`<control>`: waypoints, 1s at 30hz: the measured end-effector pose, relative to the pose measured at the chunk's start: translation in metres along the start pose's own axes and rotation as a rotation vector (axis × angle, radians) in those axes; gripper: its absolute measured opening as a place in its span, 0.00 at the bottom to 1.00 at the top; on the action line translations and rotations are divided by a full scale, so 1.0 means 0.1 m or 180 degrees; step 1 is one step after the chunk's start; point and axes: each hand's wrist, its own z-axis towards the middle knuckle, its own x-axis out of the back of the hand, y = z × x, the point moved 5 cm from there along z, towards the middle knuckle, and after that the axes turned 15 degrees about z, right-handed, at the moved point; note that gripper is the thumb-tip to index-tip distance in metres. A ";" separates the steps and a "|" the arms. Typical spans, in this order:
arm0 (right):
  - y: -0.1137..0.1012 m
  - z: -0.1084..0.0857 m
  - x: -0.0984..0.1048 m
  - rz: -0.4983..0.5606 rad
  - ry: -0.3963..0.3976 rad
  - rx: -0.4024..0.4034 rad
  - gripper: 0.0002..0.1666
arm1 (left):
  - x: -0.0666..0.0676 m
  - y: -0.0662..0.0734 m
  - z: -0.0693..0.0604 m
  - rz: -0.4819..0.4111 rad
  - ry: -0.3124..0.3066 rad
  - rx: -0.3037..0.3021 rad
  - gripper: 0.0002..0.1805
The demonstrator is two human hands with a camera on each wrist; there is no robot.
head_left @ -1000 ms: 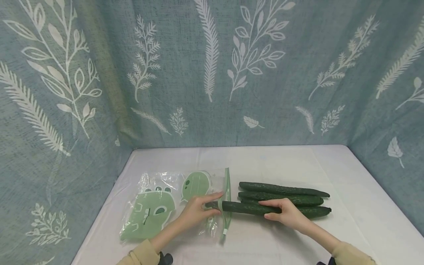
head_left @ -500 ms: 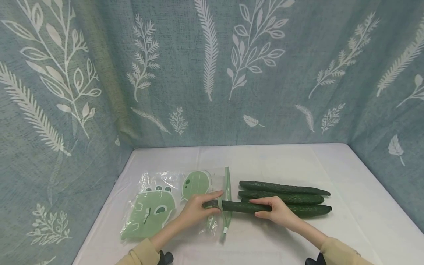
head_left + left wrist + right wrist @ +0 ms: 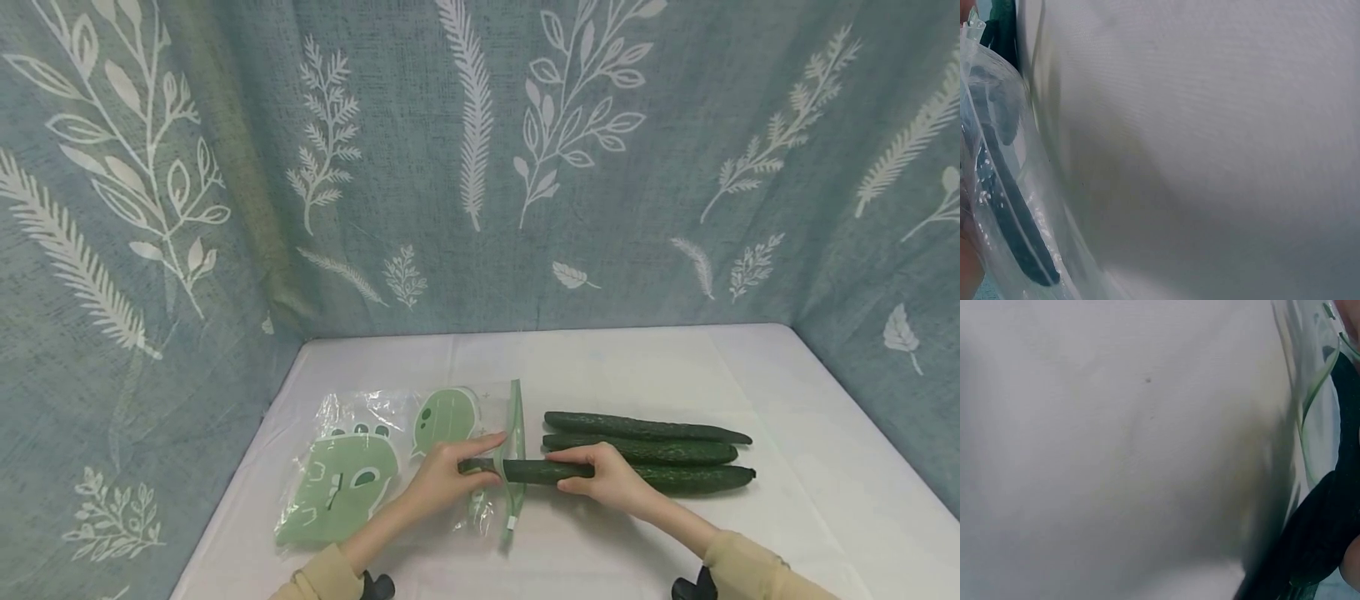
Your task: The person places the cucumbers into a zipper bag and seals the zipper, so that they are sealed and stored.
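Note:
A clear zip bag (image 3: 341,487) with green cartoon prints lies flat, its green zip edge facing right. My left hand (image 3: 438,479) holds the bag at its mouth, thumb and forefinger on either side of the opening. Through that opening runs a dark green cucumber (image 3: 532,472), its left part inside the bag. My right hand (image 3: 611,482) grips this cucumber near its right end, thumb below and fingers above. In the left wrist view, the cucumber (image 3: 1013,212) shows through the plastic. The right wrist view shows the cucumber (image 3: 1349,406) at the right edge, with fingertips partly cut off.
Three more cucumbers lie side by side at the right: a back one (image 3: 645,427), a middle one (image 3: 660,451) and a front one (image 3: 708,478) partly under my right hand. A white cloth covers the table (image 3: 615,367). A blue-green leaf-patterned curtain (image 3: 420,167) hangs behind.
My right hand has moved left, pushing the cucumber farther into the bag, so less of it shows outside the mouth. The left hand and the bag have stayed nearly still.

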 end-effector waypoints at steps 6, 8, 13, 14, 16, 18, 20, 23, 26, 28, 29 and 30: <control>-0.03 0.08 -0.10 0.0006 -0.0007 0.0024 0.23 | 0.00 -0.01 -0.01 -0.0027 0.0006 0.0038 0.31; -0.03 0.10 -0.14 0.0002 0.0004 0.0032 0.23 | 0.01 -0.01 -0.01 -0.0031 -0.0001 0.0056 0.31; -0.05 0.17 -0.22 -0.0018 0.0004 0.0084 0.22 | 0.01 -0.01 -0.01 -0.0118 -0.0044 0.0077 0.31; -0.05 0.18 -0.23 -0.0023 0.0002 0.0091 0.22 | 0.01 0.00 0.00 -0.0132 -0.0054 0.0080 0.31; -0.06 0.21 -0.25 -0.0056 -0.0008 0.0119 0.22 | 0.01 -0.01 0.00 -0.0164 -0.0082 0.0101 0.31; -0.07 0.24 -0.27 -0.0076 -0.0019 0.0128 0.23 | 0.01 -0.01 0.01 -0.0178 -0.0105 0.0120 0.31; -0.08 0.26 -0.29 -0.0073 -0.0040 0.0150 0.23 | 0.01 -0.01 0.01 -0.0162 -0.0108 0.0119 0.31; -0.10 0.30 -0.32 -0.0066 -0.0074 0.0197 0.22 | 0.01 -0.01 0.02 -0.0155 -0.0091 0.0098 0.31; -0.12 0.34 -0.36 -0.0067 -0.0101 0.0263 0.22 | 0.01 -0.01 0.01 -0.0160 -0.0064 0.0059 0.31; -0.12 0.36 -0.39 -0.0094 -0.0099 0.0302 0.22 | 0.00 -0.02 0.01 -0.0170 -0.0052 0.0034 0.31; -0.13 0.37 -0.41 -0.0118 -0.0090 0.0317 0.22 | 0.00 -0.02 0.00 -0.0177 -0.0044 0.0025 0.31; -0.13 0.38 -0.43 -0.0146 -0.0082 0.0334 0.22 | 0.00 -0.02 0.00 -0.0181 -0.0041 0.0020 0.31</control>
